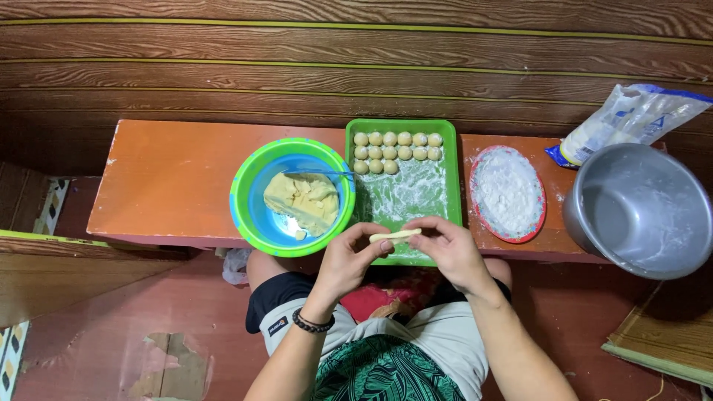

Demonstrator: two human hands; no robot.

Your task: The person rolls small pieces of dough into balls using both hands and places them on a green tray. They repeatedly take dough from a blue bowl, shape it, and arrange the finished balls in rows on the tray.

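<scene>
- left hand (343,261) and right hand (449,251) pinch a thin dough strip (395,235) by its ends, over the green tray (453,174) at 6 o'clock.
- pulled harder, it could snap (looks soft).
- dough bowl (245,200) at 9 o'clock.

A green-rimmed blue bowl (291,195) holds pale yellow dough (302,199); beside it, a green tray (405,186) and orange table (171,178).
</scene>
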